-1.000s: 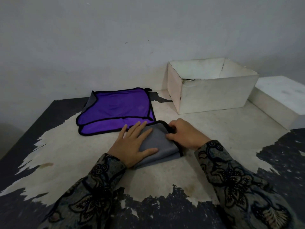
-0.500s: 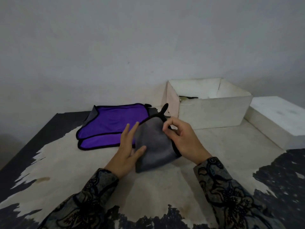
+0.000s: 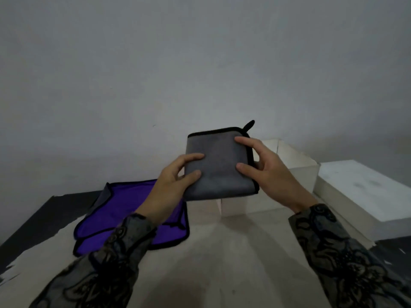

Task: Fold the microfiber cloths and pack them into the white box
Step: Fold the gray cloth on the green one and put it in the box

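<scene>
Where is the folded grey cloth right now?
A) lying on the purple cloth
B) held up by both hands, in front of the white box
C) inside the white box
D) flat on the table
B: the left hand and right hand grip opposite edges of the grey cloth, raised off the table in front of the white box.

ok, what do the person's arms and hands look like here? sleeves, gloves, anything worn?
Both hands are bare: no gloves, and no rings or watch that the view shows. The left hand and right hand come out of long sleeves that reach the wrists. The left sleeve and right sleeve are dark fabric with a swirling floral, batik-like print in muted grey and tan.
</scene>
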`<state>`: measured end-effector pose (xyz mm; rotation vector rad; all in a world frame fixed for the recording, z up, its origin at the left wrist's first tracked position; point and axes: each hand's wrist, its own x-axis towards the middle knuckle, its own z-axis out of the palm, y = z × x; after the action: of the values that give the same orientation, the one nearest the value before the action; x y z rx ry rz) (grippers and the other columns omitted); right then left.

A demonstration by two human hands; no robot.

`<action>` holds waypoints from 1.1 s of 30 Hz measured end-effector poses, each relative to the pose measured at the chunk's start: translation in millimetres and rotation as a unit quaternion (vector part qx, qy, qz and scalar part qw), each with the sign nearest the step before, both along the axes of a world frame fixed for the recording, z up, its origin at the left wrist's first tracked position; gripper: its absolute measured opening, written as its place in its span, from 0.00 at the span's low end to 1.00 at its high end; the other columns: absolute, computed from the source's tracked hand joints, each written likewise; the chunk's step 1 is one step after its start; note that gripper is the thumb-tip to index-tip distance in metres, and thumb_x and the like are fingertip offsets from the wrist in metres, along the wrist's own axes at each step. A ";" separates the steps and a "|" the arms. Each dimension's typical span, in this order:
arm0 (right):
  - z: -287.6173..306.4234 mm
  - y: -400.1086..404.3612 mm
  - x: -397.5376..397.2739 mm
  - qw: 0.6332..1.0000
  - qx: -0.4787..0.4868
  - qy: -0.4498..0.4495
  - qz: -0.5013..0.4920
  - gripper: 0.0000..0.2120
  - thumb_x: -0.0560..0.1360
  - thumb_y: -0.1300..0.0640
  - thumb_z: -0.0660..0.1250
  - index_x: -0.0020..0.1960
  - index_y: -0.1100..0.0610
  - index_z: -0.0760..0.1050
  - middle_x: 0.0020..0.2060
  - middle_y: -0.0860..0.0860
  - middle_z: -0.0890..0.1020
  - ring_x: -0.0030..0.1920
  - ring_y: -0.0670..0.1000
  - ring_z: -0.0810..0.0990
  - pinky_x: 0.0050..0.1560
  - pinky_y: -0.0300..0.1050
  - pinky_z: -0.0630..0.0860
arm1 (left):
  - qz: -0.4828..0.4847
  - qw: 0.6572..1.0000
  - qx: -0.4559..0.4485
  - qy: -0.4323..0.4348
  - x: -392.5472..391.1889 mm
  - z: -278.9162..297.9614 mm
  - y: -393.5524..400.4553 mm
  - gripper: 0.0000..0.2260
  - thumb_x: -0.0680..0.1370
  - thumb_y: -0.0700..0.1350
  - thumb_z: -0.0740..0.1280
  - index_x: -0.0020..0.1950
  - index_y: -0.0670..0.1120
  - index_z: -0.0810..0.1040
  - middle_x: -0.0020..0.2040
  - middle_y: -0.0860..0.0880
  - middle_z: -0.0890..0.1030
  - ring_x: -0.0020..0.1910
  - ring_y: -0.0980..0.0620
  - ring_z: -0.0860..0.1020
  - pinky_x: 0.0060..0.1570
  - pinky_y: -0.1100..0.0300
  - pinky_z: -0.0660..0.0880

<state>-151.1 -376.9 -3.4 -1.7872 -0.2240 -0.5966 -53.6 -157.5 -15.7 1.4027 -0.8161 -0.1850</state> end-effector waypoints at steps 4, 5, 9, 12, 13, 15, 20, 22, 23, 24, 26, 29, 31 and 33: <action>21.3 -44.9 12.2 0.996 -0.069 0.023 -0.049 0.27 0.77 0.67 0.68 0.72 0.48 0.69 0.70 0.46 0.70 0.59 0.51 0.82 0.52 0.42 0.81 | -0.002 0.997 0.060 -0.045 18.7 36.0 -39.5 0.15 0.78 0.37 0.69 0.62 0.51 0.78 0.64 0.51 0.77 0.54 0.49 0.83 0.51 0.53 0.82; 27.0 -56.1 15.0 0.995 -0.071 0.029 -0.060 0.27 0.77 0.68 0.68 0.72 0.49 0.69 0.70 0.47 0.70 0.58 0.50 0.83 0.52 0.41 0.81 | 0.001 0.996 0.077 -0.054 24.2 42.5 -51.1 0.15 0.78 0.38 0.69 0.62 0.52 0.78 0.64 0.51 0.76 0.54 0.49 0.82 0.51 0.53 0.82; 46.8 -103.3 29.1 0.988 -0.086 0.046 -0.117 0.21 0.76 0.66 0.70 0.65 0.49 0.76 0.65 0.48 0.76 0.47 0.54 0.85 0.42 0.38 0.80 | 0.006 0.986 0.156 -0.061 45.7 60.1 -99.6 0.17 0.76 0.39 0.72 0.63 0.51 0.76 0.62 0.49 0.75 0.52 0.50 0.81 0.41 0.56 0.83; 51.5 -135.5 45.0 0.974 -0.138 0.067 -0.166 0.19 0.75 0.63 0.72 0.62 0.48 0.79 0.61 0.45 0.78 0.44 0.57 0.84 0.41 0.42 0.80 | -0.001 0.974 0.214 -0.075 60.1 63.9 -130.4 0.17 0.77 0.40 0.71 0.64 0.50 0.75 0.56 0.51 0.74 0.48 0.52 0.80 0.36 0.60 0.81; 51.0 -144.4 50.7 0.967 -0.166 0.077 -0.176 0.19 0.75 0.63 0.72 0.63 0.48 0.79 0.61 0.45 0.78 0.43 0.56 0.84 0.42 0.44 0.81 | -0.005 0.967 0.238 -0.085 65.7 63.5 -139.1 0.17 0.78 0.41 0.70 0.65 0.49 0.74 0.54 0.52 0.73 0.48 0.51 0.80 0.37 0.59 0.82; 47.8 -159.3 62.1 0.945 -0.242 0.101 -0.194 0.20 0.74 0.62 0.73 0.64 0.50 0.78 0.62 0.46 0.76 0.41 0.53 0.82 0.42 0.41 0.78 | -0.011 0.949 0.296 -0.106 78.0 61.0 -154.2 0.18 0.78 0.42 0.70 0.67 0.49 0.73 0.54 0.52 0.72 0.50 0.48 0.80 0.43 0.52 0.84; 33.8 -183.4 86.2 0.875 -0.400 0.188 -0.195 0.27 0.74 0.57 0.74 0.71 0.55 0.72 0.65 0.52 0.73 0.51 0.50 0.76 0.50 0.37 0.70 | 0.000 0.849 0.474 -0.234 103.9 48.1 -198.2 0.22 0.77 0.44 0.69 0.70 0.48 0.69 0.67 0.44 0.73 0.60 0.45 0.76 0.53 0.56 0.76; 25.3 -188.2 94.7 0.844 -0.448 0.229 -0.187 0.27 0.74 0.57 0.74 0.71 0.57 0.71 0.64 0.55 0.72 0.58 0.53 0.74 0.57 0.42 0.71 | -0.007 0.817 0.516 -0.256 111.3 37.9 -218.9 0.23 0.76 0.42 0.69 0.70 0.47 0.69 0.67 0.43 0.73 0.62 0.45 0.74 0.52 0.59 0.71; 20.3 -190.0 98.9 0.829 -0.468 0.247 -0.179 0.25 0.73 0.58 0.74 0.68 0.59 0.74 0.62 0.56 0.72 0.60 0.55 0.74 0.58 0.45 0.72 | -0.010 0.808 0.531 -0.255 115.3 31.9 -228.0 0.23 0.75 0.42 0.69 0.69 0.47 0.69 0.67 0.44 0.73 0.63 0.46 0.74 0.51 0.59 0.71; 14.4 -192.4 103.9 0.815 -0.486 0.263 -0.173 0.22 0.72 0.59 0.73 0.65 0.60 0.76 0.59 0.57 0.74 0.59 0.57 0.75 0.57 0.46 0.74 | -0.013 0.802 0.544 -0.248 119.1 26.2 -235.8 0.23 0.75 0.42 0.70 0.69 0.48 0.70 0.67 0.44 0.74 0.62 0.46 0.75 0.50 0.59 0.71; 2.9 -200.1 113.8 0.784 -0.518 0.298 -0.169 0.18 0.71 0.60 0.72 0.59 0.62 0.77 0.57 0.59 0.76 0.59 0.58 0.75 0.54 0.46 0.74 | -0.022 0.794 0.561 -0.234 125.1 16.0 -249.9 0.24 0.74 0.44 0.72 0.68 0.48 0.72 0.66 0.46 0.74 0.61 0.47 0.75 0.50 0.59 0.72; -10.3 -211.0 125.9 0.755 -0.537 0.341 -0.157 0.19 0.73 0.60 0.69 0.63 0.63 0.74 0.61 0.61 0.73 0.62 0.59 0.73 0.56 0.45 0.71 | -0.044 0.790 0.573 -0.212 130.0 6.0 -264.8 0.24 0.73 0.47 0.75 0.67 0.48 0.74 0.65 0.46 0.76 0.57 0.47 0.78 0.52 0.57 0.78; -18.6 -218.8 132.2 0.748 -0.533 0.367 -0.148 0.18 0.74 0.62 0.68 0.63 0.64 0.74 0.60 0.62 0.75 0.60 0.61 0.77 0.56 0.46 0.73 | -0.066 0.799 0.572 -0.176 130.5 1.3 -272.1 0.22 0.73 0.45 0.75 0.66 0.46 0.75 0.61 0.44 0.79 0.48 0.47 0.81 0.46 0.54 0.82; -25.8 -225.4 136.0 0.742 -0.532 0.384 -0.139 0.17 0.71 0.63 0.68 0.59 0.63 0.75 0.58 0.61 0.78 0.56 0.61 0.80 0.56 0.50 0.77 | -0.080 0.795 0.580 -0.157 130.3 -1.9 -277.0 0.21 0.74 0.44 0.75 0.66 0.45 0.76 0.56 0.44 0.80 0.42 0.47 0.81 0.40 0.55 0.83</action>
<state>-15.0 -602.3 -29.2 -3.0577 0.3790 0.2305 76.7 -434.5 -17.5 2.5709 -1.1681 -0.6837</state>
